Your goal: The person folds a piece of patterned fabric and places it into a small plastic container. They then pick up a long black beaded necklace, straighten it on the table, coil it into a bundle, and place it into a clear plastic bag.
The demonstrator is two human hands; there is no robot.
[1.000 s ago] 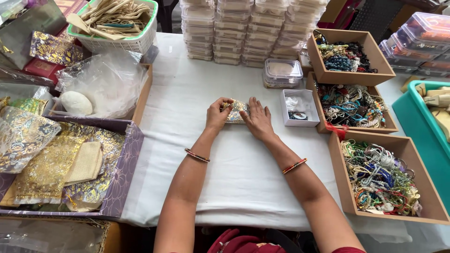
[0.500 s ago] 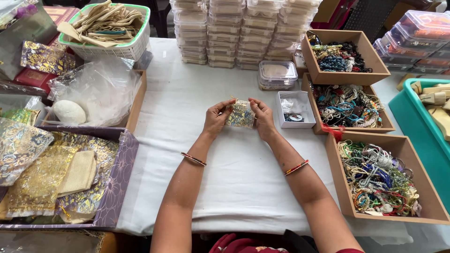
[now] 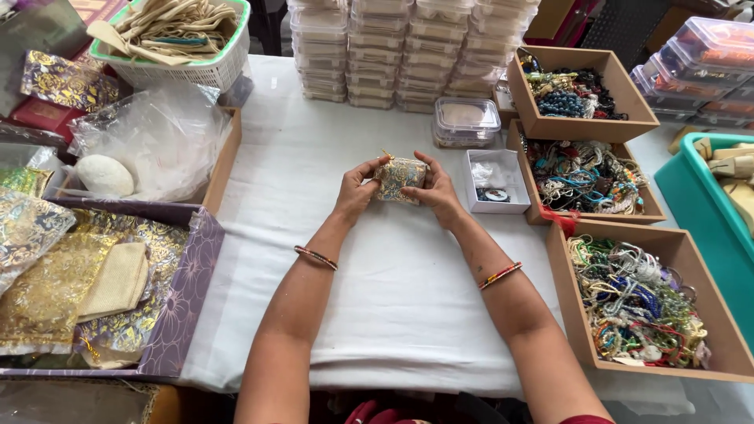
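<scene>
Hands are pinching a small patterned pouch (image 3: 400, 179) above the tabletop (image 3: 393, 298), left hand (image 3: 357, 188) at nine o'clock, right hand (image 3: 432, 192) at three, ideally gripping evenly to keep it upright.

You're working in bright, even light with no harsh glare. Only soft, faint shadows lie on the white surface (image 3: 408, 283) beneath your forearms. The plastic bag (image 3: 161, 137) catches mild sheen. The centre is sharp; the wide lens bends and softens the edges slightly.
</scene>
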